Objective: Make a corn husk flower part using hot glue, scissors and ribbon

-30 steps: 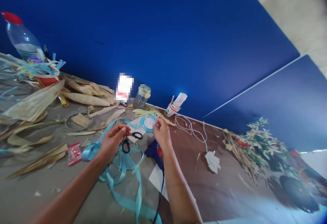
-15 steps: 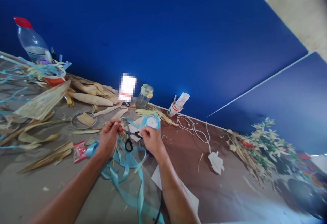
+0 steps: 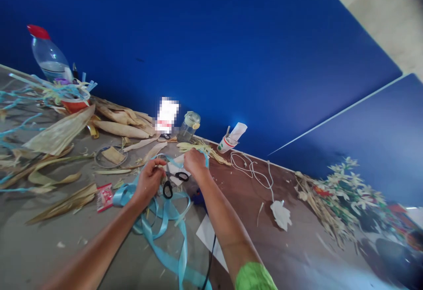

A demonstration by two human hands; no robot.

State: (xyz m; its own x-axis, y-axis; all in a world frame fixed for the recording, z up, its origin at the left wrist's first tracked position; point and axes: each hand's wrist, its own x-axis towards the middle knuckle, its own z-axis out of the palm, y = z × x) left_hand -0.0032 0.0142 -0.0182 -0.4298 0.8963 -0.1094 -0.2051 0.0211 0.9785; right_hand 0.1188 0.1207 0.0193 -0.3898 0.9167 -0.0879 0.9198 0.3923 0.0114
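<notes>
My left hand is closed, with its thumb and fingertips pressed together; what they pinch, if anything, is too small to make out. Just right of it lie scissors with black handles, held by neither hand. My right hand is over a roll of light blue ribbon, covering most of it, and its fingertips are hidden. Below both hands, loose light blue ribbon curls across the table, with a wider coil under my left wrist. White paper lies between the hands.
Dried corn husks and a red snack packet lie left. Along the blue partition stand a clear jar, a paper cup and a red-capped bottle. A white cable and artificial flowers are right.
My right hand has left the scissors handle and moved up to the ribbon roll. The scissors now rest on the table. My left hand has moved slightly right and down.
</notes>
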